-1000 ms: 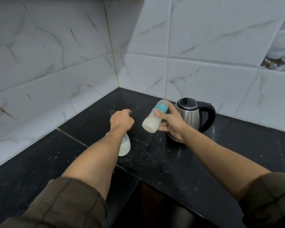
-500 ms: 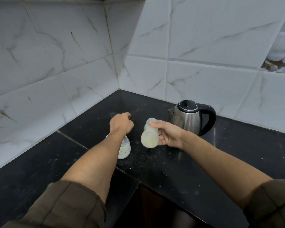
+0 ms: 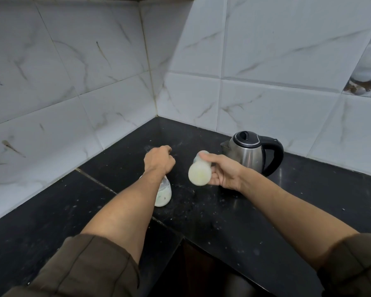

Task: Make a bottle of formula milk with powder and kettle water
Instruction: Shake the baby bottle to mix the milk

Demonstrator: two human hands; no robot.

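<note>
The right hand (image 3: 223, 173) grips a tilted milky plastic bottle (image 3: 199, 175). The left hand (image 3: 159, 161) is curled, its contents impossible to tell, just beyond a clear milk-filled jar (image 3: 163, 195).

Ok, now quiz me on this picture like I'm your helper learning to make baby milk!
1. True or false: the kettle has its lid open.
2. Which hand holds the tilted bottle? A: left. B: right.
3. Fill in the gap: the other bottle stands upright on the black ____.

Key: 1 false, the lid is down. 2 B, the right hand. 3 counter.
</note>
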